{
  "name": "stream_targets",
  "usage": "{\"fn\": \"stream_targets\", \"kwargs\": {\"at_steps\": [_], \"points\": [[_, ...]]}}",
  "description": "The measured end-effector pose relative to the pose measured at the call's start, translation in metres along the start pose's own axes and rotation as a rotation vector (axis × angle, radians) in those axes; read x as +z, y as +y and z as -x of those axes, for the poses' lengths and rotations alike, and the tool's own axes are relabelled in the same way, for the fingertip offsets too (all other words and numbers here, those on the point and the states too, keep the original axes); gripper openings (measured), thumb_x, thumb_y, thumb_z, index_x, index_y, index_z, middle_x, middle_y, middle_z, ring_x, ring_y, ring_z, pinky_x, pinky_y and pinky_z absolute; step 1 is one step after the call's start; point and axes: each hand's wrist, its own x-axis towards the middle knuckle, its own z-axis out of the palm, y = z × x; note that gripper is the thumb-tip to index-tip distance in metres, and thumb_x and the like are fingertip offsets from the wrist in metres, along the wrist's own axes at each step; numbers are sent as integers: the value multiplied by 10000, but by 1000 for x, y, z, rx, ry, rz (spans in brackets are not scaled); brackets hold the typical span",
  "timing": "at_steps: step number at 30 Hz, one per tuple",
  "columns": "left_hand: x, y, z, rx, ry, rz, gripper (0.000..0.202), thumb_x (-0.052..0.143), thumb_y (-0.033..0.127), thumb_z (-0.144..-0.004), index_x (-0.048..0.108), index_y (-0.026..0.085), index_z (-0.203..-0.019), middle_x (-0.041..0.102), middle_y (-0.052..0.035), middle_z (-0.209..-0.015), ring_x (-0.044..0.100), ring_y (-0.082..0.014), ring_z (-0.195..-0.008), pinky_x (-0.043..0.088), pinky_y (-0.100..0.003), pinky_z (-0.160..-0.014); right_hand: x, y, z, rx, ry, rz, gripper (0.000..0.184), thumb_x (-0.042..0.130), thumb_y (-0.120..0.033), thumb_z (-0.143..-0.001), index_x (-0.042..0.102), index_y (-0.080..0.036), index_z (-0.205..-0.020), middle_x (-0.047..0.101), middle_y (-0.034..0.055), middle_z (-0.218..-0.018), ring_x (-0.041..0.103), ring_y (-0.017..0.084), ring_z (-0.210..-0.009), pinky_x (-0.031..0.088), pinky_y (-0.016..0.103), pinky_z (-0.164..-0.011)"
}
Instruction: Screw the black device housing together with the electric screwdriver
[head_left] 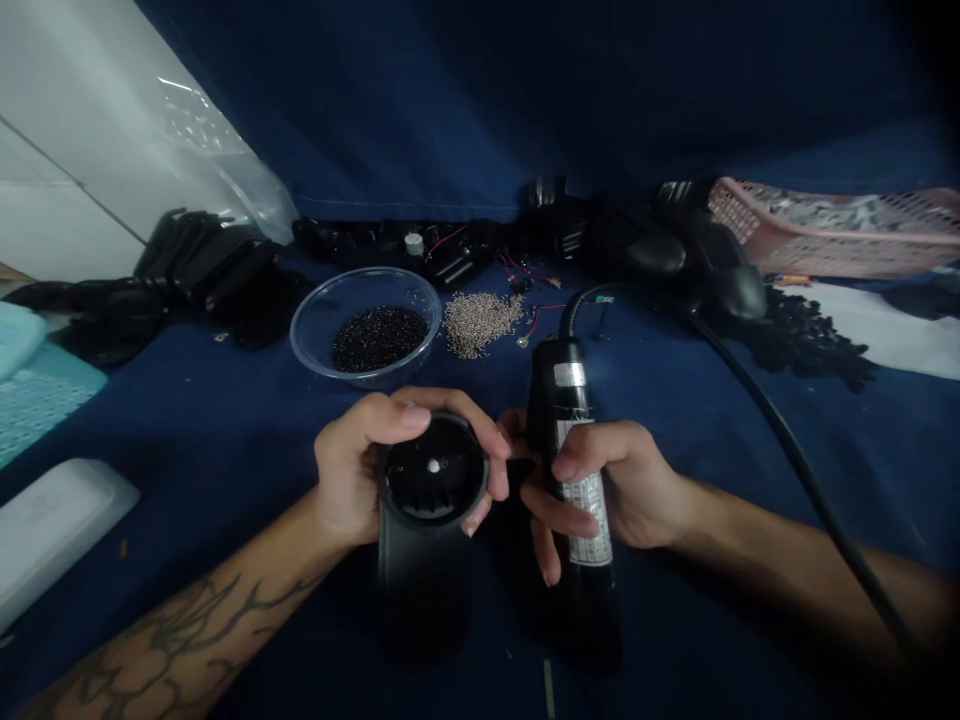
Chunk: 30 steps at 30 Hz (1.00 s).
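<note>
Hands sit close together near the middle of my feed, with the left hand (360,465) and the right hand (619,485) just beside each other. From here I cannot tell whether their fingers touch. I have the left hand clamped around the rim of a black cylinder (424,590), its fingers curled over the round, dark end, which carries a small white dot (433,466) at its centre. The right hand is wrapped around a tilted black corded tube (559,400), with a white printed label (587,505) showing between the fingers and a small silver sticker (569,374) higher up. A black cable (795,455) leaves the top of the tube and curves away toward the lower right corner of my view.

Both hands are over a dark blue cloth (697,430). Past them, toward the far edge of the cloth, I see a clear plastic bowl (360,272) holding black granules (379,338). Just right of the bowl lies a loose pile of pale beads (480,322), with thin red wires (534,318) beside it. A heap of black material (202,265) lies at the far left, a pink plastic basket (832,230) sits at the far right, and a white rounded block (52,530) rests at the left edge.
</note>
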Motion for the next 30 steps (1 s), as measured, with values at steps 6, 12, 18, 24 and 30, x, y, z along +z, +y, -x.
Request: {"fn": "stream_targets", "kwargs": {"at_steps": [6,12,18,24,30], "points": [[-2,7,-3,113,219,-43,496,428,466,-823,721,79,-927,687,-137,-825,642,-249,-634,485,-363,-579,1,0,2,91,-39,52,211,469,-205,-798,477,-155,-1004,571,2,-571,590,137,-516,607,419,-690],[7,1,-7,102,388,-136,393,465,457,-846,648,125,-952,640,-105,-910,622,-222,-609,513,-387,-601,-1,-1,3,188,-55,83,322,491,-234,-775,554,-113,-1066,592,27,-578,700,217,-610,573,310,-627],[12,4,-10,36,357,-1,465,519,462,-911,654,143,-1222,674,-157,-1152,693,-311,-960,552,-406,-812,-1,-2,4,129,21,63,389,487,-221,-728,607,-101,-1079,552,9,-519,636,159,-516,558,250,-597],[8,6,-13,-36,108,148,599,705,389,-798,602,223,-1364,702,-126,-1200,711,-342,-1007,515,-464,-913,1,-3,5,56,43,-42,326,503,-185,-663,614,-127,-964,561,9,-509,509,96,-431,522,210,-556],[1,3,-13,-86,44,7,634,756,396,-815,561,249,-1400,701,-153,-1165,702,-324,-994,544,-405,-784,-3,-3,5,62,134,-20,317,534,-208,-588,614,-118,-882,614,47,-603,564,133,-486,465,201,-480]]}}
